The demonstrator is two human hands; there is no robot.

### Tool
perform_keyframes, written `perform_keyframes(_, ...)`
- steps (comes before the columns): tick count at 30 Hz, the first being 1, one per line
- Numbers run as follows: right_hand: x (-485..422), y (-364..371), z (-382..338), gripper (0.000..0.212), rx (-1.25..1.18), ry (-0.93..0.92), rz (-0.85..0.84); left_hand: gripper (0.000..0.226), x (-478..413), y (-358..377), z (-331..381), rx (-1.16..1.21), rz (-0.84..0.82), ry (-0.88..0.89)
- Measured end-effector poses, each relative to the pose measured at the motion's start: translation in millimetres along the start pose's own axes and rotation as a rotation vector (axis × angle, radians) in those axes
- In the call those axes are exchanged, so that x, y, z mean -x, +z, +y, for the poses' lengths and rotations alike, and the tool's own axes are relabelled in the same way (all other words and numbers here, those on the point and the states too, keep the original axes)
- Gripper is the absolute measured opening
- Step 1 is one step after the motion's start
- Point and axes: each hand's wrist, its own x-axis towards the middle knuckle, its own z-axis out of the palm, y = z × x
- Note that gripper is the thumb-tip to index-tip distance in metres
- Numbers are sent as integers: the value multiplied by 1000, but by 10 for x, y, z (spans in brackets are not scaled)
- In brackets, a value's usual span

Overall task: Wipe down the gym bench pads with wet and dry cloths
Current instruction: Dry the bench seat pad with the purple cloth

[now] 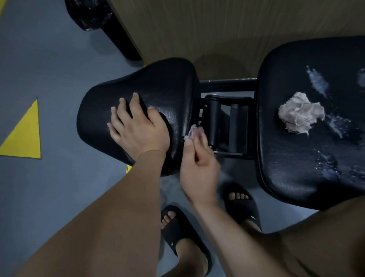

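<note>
The black seat pad [163,87] of the gym bench lies at centre left. My left hand [135,125] rests flat on it, fingers spread. At the pad's right side edge my right hand [199,158] pinches a small pale cloth [192,130] against the pad. To the right is the larger black back pad [303,175], streaked with wet patches. A crumpled pale cloth [300,115] sits loose on top of it.
The black hinge bracket and frame [222,116] join the two pads. My feet in black slides [180,231] stand on the grey floor by the bench. A yellow floor triangle [24,135] is at left, a black bin bag [90,11] at top left, a wooden wall [235,22] behind.
</note>
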Motion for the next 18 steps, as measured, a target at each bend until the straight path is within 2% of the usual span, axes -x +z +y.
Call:
perform_keyframes(6,-635,-23,-216,35,-119,55,-64,56,6,-11,6,10,-24,-13)
perform_keyframes(10,-334,-16,-81,36,-91,66,-42,55,-1,-7,10,8,-27,-18)
perform_keyframes(14,92,-27,169,41,89,-90,4,55,-5,-2,7,-5,-23,-14)
perform_keyframes(18,436,-47,286,51,214,-185,-42,54,-7,-18,20,-3,-35,-19)
